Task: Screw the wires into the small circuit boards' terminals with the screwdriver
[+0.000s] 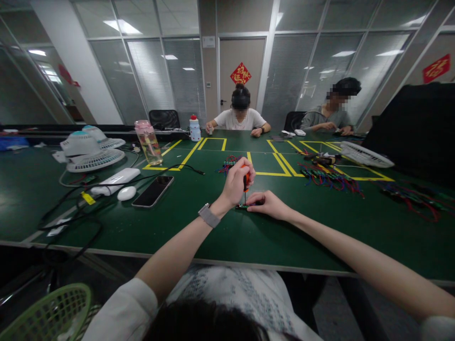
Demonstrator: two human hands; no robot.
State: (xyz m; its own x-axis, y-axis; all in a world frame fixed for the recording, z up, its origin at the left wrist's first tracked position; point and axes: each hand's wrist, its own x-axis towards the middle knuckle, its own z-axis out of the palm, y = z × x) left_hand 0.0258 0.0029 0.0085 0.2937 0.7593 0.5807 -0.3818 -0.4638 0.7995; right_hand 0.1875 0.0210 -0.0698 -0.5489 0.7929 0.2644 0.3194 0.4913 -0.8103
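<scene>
My left hand [237, 179] is wrapped round the orange and black handle of a screwdriver [246, 183], held upright. Its thin shaft points down at a small circuit board [241, 207] lying on the green table [199, 227]. From the right, my right hand [268, 204] pinches the board's near end, fingers bent against the tabletop; its fingertips are partly hidden. Just beyond my left hand lies a small heap of circuit boards with red and blue wires [229, 163]. The screw or terminal under the screwdriver's tip is too small to make out.
Left of my hands lie a phone [153, 191], a white case [127, 193], black cables [95, 189], a bottle [148, 144] and fans [92, 158]. More wired boards [330, 177] are heaped on the right, near a dark monitor [415, 132]. Two people sit across the table.
</scene>
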